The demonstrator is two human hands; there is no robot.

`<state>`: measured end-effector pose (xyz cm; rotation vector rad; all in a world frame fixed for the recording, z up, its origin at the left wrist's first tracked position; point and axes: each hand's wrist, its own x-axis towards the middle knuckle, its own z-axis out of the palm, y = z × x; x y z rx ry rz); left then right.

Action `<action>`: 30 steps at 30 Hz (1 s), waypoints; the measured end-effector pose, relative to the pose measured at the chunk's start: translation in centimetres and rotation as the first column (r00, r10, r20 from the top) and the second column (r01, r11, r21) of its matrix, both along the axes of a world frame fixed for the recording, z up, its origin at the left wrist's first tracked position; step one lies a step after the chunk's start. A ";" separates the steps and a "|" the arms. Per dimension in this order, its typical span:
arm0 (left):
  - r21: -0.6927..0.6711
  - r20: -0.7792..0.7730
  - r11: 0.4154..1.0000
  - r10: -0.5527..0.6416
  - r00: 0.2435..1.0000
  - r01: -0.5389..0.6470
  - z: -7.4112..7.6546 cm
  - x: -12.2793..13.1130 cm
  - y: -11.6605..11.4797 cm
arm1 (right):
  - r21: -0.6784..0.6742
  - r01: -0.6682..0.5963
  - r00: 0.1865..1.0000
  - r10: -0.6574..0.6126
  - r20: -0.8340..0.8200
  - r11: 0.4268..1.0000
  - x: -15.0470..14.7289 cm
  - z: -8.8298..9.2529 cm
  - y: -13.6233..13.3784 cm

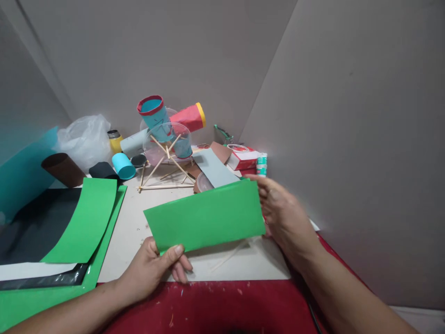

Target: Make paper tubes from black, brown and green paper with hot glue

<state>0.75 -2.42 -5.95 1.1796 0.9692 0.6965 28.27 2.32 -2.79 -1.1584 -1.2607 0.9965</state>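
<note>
A green paper strip (205, 218) is held up above the white board, tilted with its right end higher. My left hand (163, 262) pinches its lower left edge, thumb in front and fingers behind. At the strip's right end is my right hand (280, 211), its fingers partly hidden behind the paper and closed on that end. Behind the strip lies a grey-blue paper piece (215, 167). A second green strip (86, 218) rests on black sheets at the left.
A stick frame (167, 187) with plastic discs and paper tubes stands at the back. Nearby are a brown tube (62, 169), a cyan tube (123, 166), a plastic bag (85, 139), a yellow bottle (115, 141), a red box (248, 160) and a glue container (262, 164). Grey walls enclose the table.
</note>
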 end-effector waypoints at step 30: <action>0.085 -0.040 0.996 0.042 0.998 -0.038 0.5 -1.3 1.7 | -0.296 -0.314 0.935 0.347 0.066 0.902 -1.4 -1.0 -0.4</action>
